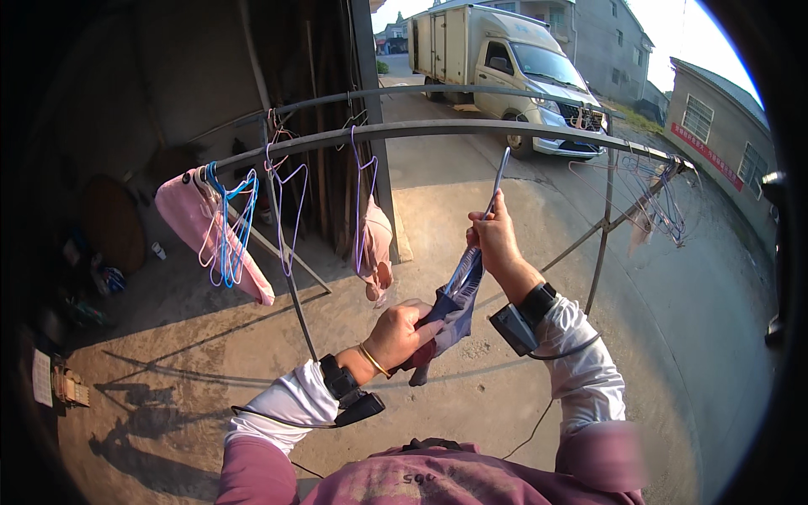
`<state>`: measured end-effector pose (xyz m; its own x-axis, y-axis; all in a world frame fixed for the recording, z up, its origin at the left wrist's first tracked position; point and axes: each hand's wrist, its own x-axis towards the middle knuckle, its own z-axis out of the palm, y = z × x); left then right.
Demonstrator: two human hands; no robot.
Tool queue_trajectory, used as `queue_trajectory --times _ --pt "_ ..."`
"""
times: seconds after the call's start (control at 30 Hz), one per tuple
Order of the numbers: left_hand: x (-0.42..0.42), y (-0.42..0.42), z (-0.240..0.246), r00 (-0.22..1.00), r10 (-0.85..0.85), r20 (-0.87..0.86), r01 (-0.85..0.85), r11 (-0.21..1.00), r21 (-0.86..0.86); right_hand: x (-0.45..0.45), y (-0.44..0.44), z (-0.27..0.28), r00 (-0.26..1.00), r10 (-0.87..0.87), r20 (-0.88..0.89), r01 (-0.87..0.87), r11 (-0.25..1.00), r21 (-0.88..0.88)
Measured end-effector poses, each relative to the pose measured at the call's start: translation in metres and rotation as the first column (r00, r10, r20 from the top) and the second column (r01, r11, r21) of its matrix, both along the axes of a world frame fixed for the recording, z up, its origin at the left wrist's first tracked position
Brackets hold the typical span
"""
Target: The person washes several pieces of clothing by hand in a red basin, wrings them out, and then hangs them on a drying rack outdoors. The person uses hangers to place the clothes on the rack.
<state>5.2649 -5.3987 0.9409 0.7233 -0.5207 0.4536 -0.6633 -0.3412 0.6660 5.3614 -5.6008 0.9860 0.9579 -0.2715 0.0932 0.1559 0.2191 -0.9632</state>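
Observation:
My right hand [499,243] grips a wire clothes hanger [502,170] below its hook, which points up towards the rack. A dark blue and grey cloth garment [464,315] hangs on the hanger. Lower down, my left hand [401,334] pinches the garment's near edge between thumb and fingers. A dark red part [423,356] of the cloth shows under that hand. The hook stands in front of the metal rail [435,129] of a drying rack; whether it touches the rail I cannot tell. Part of the hanger is hidden inside the cloth.
On the left of the rack hang a pink towel [208,233], blue hangers [243,196] and a purple hanger [356,208] with a pink garment [375,246]. Several hangers [663,196] crowd the right end. A white box truck [505,76] stands beyond the rack on concrete ground [454,410].

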Motion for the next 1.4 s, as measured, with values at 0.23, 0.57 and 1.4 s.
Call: queue_trajectory --times 0.23,0.57,1.4 --pt "-0.011 0.051 -0.003 0.982 0.155 -0.104 -0.148 0.986 0.072 0.079 -0.029 0.046 0.997 0.039 0.060 -0.027 0.982 -0.187" --pt "-0.038 0.134 -0.038 0.903 0.370 -0.219 -0.358 0.929 0.095 0.148 -0.048 0.043 0.996 0.076 -0.056 -0.089 0.955 -0.282" --pt "-0.008 0.136 -0.055 0.484 -0.342 -0.806 -0.352 0.767 -0.537 -0.098 0.123 -0.101 0.765 0.627 -0.146 -0.640 0.766 -0.068"
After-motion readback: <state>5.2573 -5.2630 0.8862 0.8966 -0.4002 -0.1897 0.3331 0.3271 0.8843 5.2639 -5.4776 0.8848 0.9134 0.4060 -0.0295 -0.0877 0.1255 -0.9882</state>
